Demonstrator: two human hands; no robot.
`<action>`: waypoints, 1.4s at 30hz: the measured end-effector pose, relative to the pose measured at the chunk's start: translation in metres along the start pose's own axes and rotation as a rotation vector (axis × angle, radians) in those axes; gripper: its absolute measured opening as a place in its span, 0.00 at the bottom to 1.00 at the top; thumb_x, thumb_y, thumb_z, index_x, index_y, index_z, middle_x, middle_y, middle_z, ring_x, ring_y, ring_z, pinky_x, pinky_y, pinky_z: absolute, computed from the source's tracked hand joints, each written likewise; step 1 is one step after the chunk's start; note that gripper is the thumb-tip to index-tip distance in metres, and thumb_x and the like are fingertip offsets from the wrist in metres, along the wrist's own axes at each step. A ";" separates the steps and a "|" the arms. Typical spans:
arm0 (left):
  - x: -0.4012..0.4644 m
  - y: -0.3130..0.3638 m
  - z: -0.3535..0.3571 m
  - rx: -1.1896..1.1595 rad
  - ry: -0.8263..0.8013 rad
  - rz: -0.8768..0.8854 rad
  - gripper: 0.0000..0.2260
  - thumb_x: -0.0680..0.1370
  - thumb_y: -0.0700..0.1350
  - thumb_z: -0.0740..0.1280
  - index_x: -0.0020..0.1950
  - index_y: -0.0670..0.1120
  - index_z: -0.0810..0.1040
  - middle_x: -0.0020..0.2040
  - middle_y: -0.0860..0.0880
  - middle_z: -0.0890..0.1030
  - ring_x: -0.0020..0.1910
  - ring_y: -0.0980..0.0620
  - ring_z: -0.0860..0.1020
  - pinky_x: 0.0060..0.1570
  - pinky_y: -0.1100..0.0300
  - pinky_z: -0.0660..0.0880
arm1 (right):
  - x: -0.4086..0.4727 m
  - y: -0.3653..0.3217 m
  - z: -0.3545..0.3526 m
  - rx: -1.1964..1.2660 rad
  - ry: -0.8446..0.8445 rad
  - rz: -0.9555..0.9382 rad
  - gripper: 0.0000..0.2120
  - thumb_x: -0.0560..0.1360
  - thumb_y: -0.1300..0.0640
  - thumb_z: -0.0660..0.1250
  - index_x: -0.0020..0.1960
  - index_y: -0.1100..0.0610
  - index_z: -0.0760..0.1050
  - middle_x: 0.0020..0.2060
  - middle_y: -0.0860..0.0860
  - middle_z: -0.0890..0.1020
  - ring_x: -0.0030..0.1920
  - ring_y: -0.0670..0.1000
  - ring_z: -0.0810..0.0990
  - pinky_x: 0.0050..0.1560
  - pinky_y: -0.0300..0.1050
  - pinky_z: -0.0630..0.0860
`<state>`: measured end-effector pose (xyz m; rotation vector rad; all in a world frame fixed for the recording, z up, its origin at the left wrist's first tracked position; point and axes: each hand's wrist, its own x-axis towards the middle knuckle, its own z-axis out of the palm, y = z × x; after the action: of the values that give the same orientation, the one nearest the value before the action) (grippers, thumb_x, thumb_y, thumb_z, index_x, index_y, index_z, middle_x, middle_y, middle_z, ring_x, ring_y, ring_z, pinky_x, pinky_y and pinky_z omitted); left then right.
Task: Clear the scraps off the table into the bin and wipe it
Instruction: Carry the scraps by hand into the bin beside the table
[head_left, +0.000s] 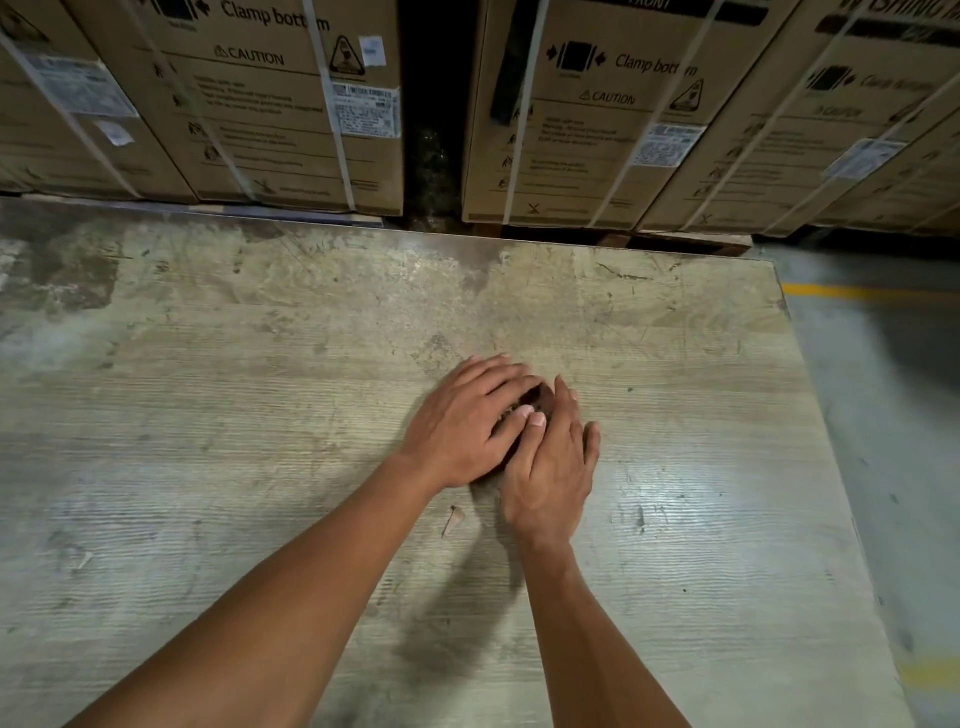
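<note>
1. Head view: the left hand (462, 426) and right hand (550, 467) lie side by side on the worn grey wood-grain surface (208, 415), fingers fairly straight and cupped together over a small dark pile of scraps (535, 399); the thumbs touch.
2. One pale sliver of scrap (453, 521) lies just beside the left wrist; strapped brown cardboard boxes (291, 104) stand beyond the far edge.
</note>
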<state>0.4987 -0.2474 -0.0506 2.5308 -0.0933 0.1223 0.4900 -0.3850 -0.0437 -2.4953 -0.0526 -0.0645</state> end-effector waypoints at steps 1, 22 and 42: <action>-0.003 0.001 0.001 0.002 0.010 0.010 0.24 0.89 0.58 0.55 0.81 0.51 0.75 0.80 0.53 0.75 0.83 0.53 0.66 0.85 0.49 0.59 | 0.000 0.000 0.000 0.026 0.008 0.004 0.26 0.90 0.45 0.44 0.85 0.50 0.60 0.79 0.44 0.75 0.83 0.46 0.66 0.87 0.55 0.50; -0.017 0.024 0.010 -0.094 0.105 -0.112 0.25 0.91 0.54 0.51 0.75 0.45 0.80 0.74 0.49 0.81 0.77 0.53 0.75 0.79 0.51 0.69 | -0.003 -0.008 0.002 0.615 0.051 0.037 0.30 0.89 0.44 0.47 0.83 0.58 0.69 0.79 0.51 0.76 0.77 0.40 0.71 0.77 0.35 0.67; -0.024 0.027 -0.003 -0.797 0.587 -0.538 0.15 0.86 0.56 0.68 0.69 0.52 0.85 0.66 0.54 0.85 0.67 0.58 0.82 0.69 0.53 0.79 | 0.012 -0.076 0.023 1.281 -0.359 0.249 0.34 0.88 0.37 0.48 0.90 0.48 0.48 0.88 0.41 0.56 0.86 0.41 0.56 0.88 0.51 0.54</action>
<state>0.4721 -0.2666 -0.0354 1.5755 0.6381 0.4911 0.4992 -0.3102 -0.0155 -1.1921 0.0566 0.3994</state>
